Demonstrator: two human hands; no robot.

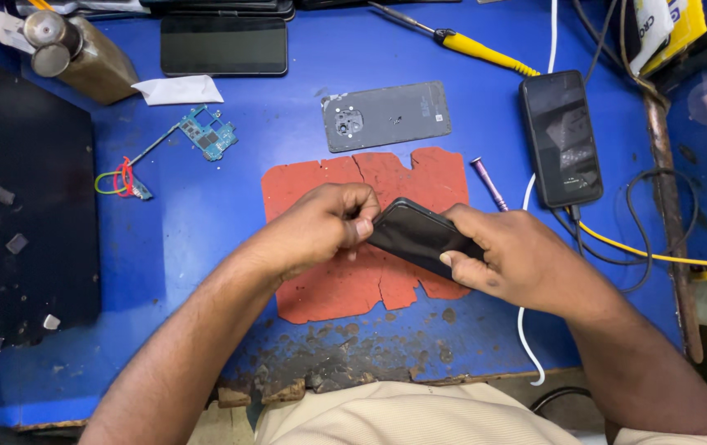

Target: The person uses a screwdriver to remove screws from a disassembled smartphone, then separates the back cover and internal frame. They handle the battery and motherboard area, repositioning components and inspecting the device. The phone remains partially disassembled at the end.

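Both my hands hold a black phone (413, 235) tilted above a torn red mat (345, 284) on the blue table. My right hand (506, 255) grips its right end from below and the side. With fingers curled, my left hand (320, 227) pinches the phone's left edge. A grey phone back cover (386, 115) with a camera cutout lies just beyond the mat. Beside my right hand lies a small purple screwdriver (489, 183).
A second black phone (561, 136) lies at the right, cabled. A yellow-handled screwdriver (477, 48), a dark phone (223, 45), a blue circuit board (207, 132) with wires, a bottle (81, 53) and a black box (28, 206) at the left surround the mat.
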